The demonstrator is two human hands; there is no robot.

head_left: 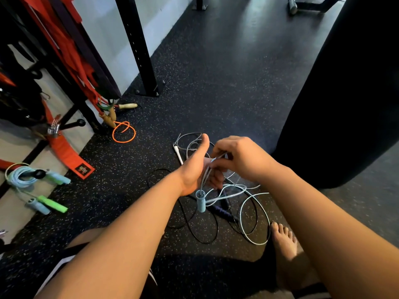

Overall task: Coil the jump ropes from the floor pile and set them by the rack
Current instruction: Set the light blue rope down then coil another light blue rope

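Left hand [194, 169] is at frame centre, thumb pointing up, fingers curled round the cord of the light blue jump rope [226, 196]. Right hand [239, 158] is just to its right, fingertips pinching the same cord above the left palm. The two hands are almost touching.

The rope's blue handle [200, 201] hangs straight down below the left hand, clear of the floor [216, 83]. The rest of the cord trails in loose loops to the lower right, ending near a bare foot [282, 240].

The pile sits directly under the hands: thin black rope loops, a dark handle [223, 211], and a white handle [178, 153] with grey cord just above the left hand in frame.

Two ropes are already coiled [21, 175] at the left edge, with blue and green handles, lying on the pale floor strip. An orange rope [135, 132] with wooden handles [110, 118] lies upper left of centre, near the base of the black rack post [138, 46].

A black punching bag [345, 93] fills the right side.
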